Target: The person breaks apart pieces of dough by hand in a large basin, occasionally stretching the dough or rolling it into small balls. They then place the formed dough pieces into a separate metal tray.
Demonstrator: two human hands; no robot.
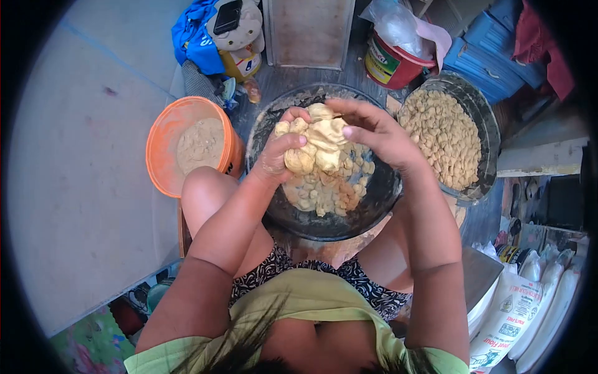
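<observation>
Left hand (278, 151) grips pale, dough-like lumps (324, 141) above the black basin (381, 194). Right hand (391, 142) is at their right side, thumb and fingers parted; whether it grips cannot be told. Orange bucket (163, 149) stands left.

Read as a cramped home space used for food work. A black basin (385, 194) of pale lumps (311, 194) sat between a seated person's knees. Left of the basin: orange bucket (163, 128) of powder. Right of it: second basin (490, 118), heaped with similar lumps. Right and nearer the person: plastic sacks (512, 305), one printed "Flour". Household clutter lay beyond it: phone (228, 17), blue cloth (192, 37), red bucket (391, 64) holding plastic bags.
</observation>
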